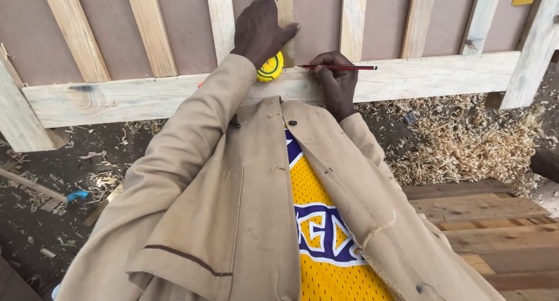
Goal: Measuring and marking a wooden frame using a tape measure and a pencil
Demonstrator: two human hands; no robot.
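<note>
My left hand (259, 27) presses flat against a wooden frame (442, 76) made of pale slats over a brown board. A yellow tape measure (271, 68) sits just below that hand, by the wrist; whether the hand grips it I cannot tell. My right hand (335, 79) pinches a red pencil (343, 67) that lies horizontally along the top of the frame's thick lower rail, tip pointing left near the tape measure. Both arms wear tan jacket sleeves.
A heap of wood shavings (466, 143) lies on the ground right of the rail. Stacked brown planks (483, 219) fill the lower right. Dark dirt with scraps and a small blue object (77, 195) spreads at the left.
</note>
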